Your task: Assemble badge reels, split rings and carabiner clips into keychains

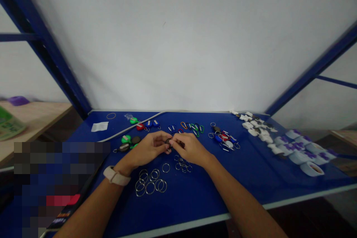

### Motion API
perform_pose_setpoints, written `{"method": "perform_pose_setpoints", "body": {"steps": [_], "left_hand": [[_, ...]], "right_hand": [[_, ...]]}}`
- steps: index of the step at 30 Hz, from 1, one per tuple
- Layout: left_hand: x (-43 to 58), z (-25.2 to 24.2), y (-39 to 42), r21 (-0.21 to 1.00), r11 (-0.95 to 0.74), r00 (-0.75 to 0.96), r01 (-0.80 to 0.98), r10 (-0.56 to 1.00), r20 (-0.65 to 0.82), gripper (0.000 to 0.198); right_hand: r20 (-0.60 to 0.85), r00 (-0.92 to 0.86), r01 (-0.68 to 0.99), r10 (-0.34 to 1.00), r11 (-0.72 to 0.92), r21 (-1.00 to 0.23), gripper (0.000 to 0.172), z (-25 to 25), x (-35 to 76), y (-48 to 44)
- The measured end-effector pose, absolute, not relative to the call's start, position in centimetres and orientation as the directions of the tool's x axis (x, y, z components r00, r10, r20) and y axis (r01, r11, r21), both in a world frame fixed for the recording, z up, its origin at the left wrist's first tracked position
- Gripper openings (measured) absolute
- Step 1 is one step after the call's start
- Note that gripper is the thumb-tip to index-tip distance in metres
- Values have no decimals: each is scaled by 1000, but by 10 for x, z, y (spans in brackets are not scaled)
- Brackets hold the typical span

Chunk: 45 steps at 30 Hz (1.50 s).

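Head view: our left hand [149, 147] and right hand [192, 147] pinch a dark piece [168, 141]; loose fingertips could drop it among rings [182, 163].

A small dark piece [167, 141] is pinched between the fingertips of the left grip [152, 145] and the right grip [190, 147]. The fingers cover most of it, so its full outline and exact kind cannot be told. A small, bright, metallic-looking bit shows at its lower end. It is held up over the blue surface [195, 197], between the carabiners [192, 126] on the far side and the small split rings [183, 164] on the near side.
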<state>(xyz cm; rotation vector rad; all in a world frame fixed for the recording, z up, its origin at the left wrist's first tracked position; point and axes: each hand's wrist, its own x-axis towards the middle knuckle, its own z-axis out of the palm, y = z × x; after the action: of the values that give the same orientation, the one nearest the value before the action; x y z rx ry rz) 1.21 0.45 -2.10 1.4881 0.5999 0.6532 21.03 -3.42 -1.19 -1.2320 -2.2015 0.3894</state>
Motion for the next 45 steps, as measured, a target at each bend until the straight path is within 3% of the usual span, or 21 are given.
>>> {"method": "perform_pose_setpoints", "body": {"steps": [12,15,22,30,32,41,45], "left_hand": [[15,-18,0,995,80,722,-59,691,-13,32],[17,-17,0,992,95,723,-79,691,-8,32],[14,-12,2,998,56,673,-36,740,-17,28],[15,-18,8,997,33,584,66,809,-65,32],[14,-19,10,995,1,579,95,813,-56,33],[11,-13,7,974,-178,621,141,782,53,27],[12,-9,4,967,-215,605,138,791,89,26]], "right_hand": [[440,-444,734,780,599,-320,24,-5,214,-35],[447,-404,735,798,574,-362,26,-5,218,-33],[379,-284,664,881,466,-585,29,-11,220,-28],[199,-353,806,914,405,-431,4,-15,244,-24],[167,-354,819,920,391,-421,9,-18,247,-23],[108,-339,827,935,351,-439,9,-25,240,-25],[96,-326,792,940,327,-516,6,-23,239,-24]]}}
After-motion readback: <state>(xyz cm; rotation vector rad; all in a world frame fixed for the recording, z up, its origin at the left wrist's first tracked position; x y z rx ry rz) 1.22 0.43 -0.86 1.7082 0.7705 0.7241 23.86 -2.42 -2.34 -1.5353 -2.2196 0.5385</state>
